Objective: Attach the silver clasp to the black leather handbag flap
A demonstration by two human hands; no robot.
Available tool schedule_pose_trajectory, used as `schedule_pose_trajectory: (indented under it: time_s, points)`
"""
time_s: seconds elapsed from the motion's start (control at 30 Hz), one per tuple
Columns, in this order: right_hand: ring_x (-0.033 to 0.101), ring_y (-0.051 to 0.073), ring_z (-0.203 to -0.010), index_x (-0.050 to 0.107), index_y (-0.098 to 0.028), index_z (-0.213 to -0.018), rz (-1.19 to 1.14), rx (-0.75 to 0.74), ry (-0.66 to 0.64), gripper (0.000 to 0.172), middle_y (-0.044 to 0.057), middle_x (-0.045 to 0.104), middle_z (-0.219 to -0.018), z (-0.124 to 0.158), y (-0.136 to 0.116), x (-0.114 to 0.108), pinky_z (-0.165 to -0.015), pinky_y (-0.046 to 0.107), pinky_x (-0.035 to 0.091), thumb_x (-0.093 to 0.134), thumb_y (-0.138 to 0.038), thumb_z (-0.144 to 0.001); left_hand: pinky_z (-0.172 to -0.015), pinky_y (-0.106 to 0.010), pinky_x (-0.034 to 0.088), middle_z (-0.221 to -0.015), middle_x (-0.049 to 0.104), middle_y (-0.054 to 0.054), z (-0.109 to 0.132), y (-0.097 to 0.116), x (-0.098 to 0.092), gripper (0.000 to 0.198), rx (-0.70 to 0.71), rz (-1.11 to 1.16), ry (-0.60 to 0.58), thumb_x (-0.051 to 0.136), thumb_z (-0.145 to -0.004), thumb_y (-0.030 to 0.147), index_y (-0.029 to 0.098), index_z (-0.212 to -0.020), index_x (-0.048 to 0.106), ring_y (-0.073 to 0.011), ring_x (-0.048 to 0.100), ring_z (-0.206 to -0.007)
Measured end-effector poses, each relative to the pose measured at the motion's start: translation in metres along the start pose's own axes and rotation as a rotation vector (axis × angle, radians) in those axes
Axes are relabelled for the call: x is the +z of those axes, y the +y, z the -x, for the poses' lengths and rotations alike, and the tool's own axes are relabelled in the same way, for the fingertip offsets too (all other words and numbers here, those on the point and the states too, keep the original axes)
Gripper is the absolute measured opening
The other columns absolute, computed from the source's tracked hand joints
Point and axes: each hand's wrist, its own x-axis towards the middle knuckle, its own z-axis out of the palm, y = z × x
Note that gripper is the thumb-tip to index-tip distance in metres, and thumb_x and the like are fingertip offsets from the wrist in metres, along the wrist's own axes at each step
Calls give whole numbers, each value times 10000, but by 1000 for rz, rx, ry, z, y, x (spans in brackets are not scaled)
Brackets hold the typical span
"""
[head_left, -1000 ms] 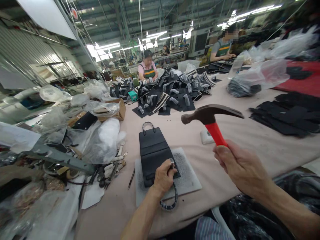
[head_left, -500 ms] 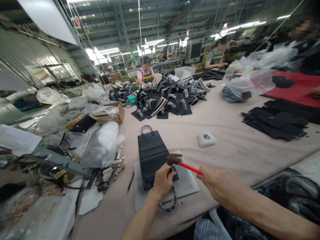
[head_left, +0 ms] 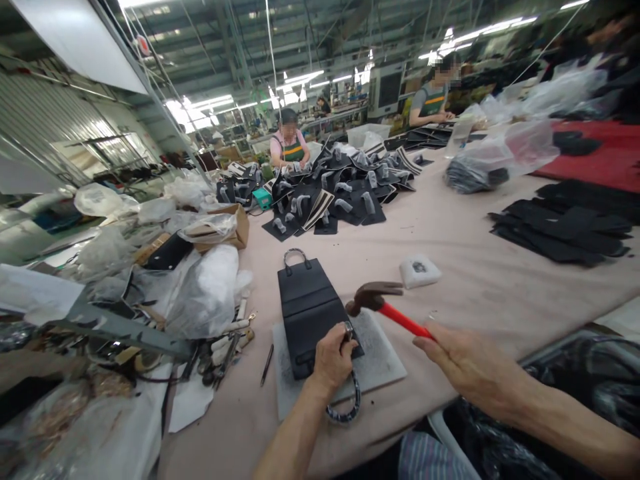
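Note:
A black leather bag panel lies flat, its lower part on a pale slab. One wrapped handle loops from its far end; another wrapped handle curves out by my left wrist. My left hand is closed near the panel's lower right corner, pinching a short metal punch whose shiny top shows above the fingers. In my right hand is a claw hammer with a red grip. Its dark head hangs just above the punch, apart from it.
A pen lies left of the slab. Beyond the panel sits a white wrapped block. Black bag pieces are heaped at the back, black strips at right. Plastic bags and tools crowd the left. Two co-workers work across the table.
The hammer has lifted up and to the right, away from the punch, and more of its head shows. My left hand keeps its place on the panel. The view has shifted slightly.

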Motion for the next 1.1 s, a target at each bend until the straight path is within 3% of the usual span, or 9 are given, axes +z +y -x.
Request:
schedule_pose_trajectory:
  time_s: [0.13, 0.23, 0.37, 0.5, 0.67, 0.8, 0.87, 0.97, 1.1]
  points:
    - [507, 187, -506, 454, -245, -668, -229, 273, -89, 386, 22, 537, -571, -9, 42, 33, -516, 321, 382, 344, -502, -935, -908, -329, 538, -988, 702, -47, 1, 4, -2, 129, 0, 20, 4, 607, -855, 98, 213, -908, 629, -205, 665, -945]
    - [538, 232, -489, 497, -239, -735, -123, 485, -129, 369, 58, 566, -602, -10, 81, 66, -483, 364, 414, 312, -477, -948, -849, -305, 536, -902, 671, -37, 1, 7, -3, 122, -10, -9, -15, 610, -850, 91, 210, -876, 611, -193, 645, -869]
    - [652, 404, -995, 613, -132, -1125, 280, 91, 148, 363, 280, 645, -1170, -12, 95, 97, -791, 523, 507, 408, -378, -954, -842, -308, 532, -893, 649, -44, 1, 8, -4, 104, 12, -28, -26, 635, -843, 112, 202, -888, 605, -200, 629, -870]
    - [537, 329, -1277, 521, -145, -1355, 112, -324, 198, 426, 193, 542, -1423, -22, 52, 137, -1052, 503, 456, 455, -336, -981, -867, -319, 536, -917, 658, -51, -2, 10, -7, 68, -4, -41, -33, 635, -874, 177, 200, -937, 622, -202, 630, -891]
    - [498, 320, -1309, 619, -197, -1272, 99, -336, 196, 351, 107, 604, -1384, -28, 14, 186, -1096, 558, 391, 426, -223, -979, -921, -339, 545, -985, 689, -67, 0, 8, -5, 87, 39, -53, -55, 600, -884, 172, 191, -958, 640, -213, 648, -966]
    - [504, 303, -1303, 641, -236, -1279, 112, -291, 207, 356, 72, 595, -1415, -29, 14, 190, -1093, 530, 396, 460, -219, -973, -883, -350, 567, -953, 725, -80, -3, 7, -3, 80, -63, 73, 31, 599, -887, 187, 186, -914, 674, -215, 684, -922]
    - [513, 298, -1295, 633, -236, -1302, 116, -285, 200, 364, 67, 600, -1416, -30, 15, 187, -1094, 523, 400, 494, -236, -965, -802, -341, 586, -883, 738, -73, -12, 10, -18, 145, -217, 302, 224, 594, -928, 279, 171, -899, 688, -195, 701, -819]
    - [515, 297, -1299, 631, -221, -1297, 121, -282, 201, 360, 64, 600, -1422, -31, 13, 184, -1105, 537, 390, 521, -233, -954, -754, -345, 600, -903, 762, -77, -29, 12, -65, 311, -307, 740, 570, 620, -935, 462, 158, -906, 675, -186, 724, -784]
    - [513, 296, -1304, 615, -228, -1298, 119, -296, 223, 350, 59, 592, -1433, -31, 10, 184, -1116, 552, 371, 520, -227, -961, -897, -359, 571, -1008, 779, -90, -21, -2, -128, 305, -257, 812, 498, 818, -790, 421, 163, -923, 723, -223, 734, -961]
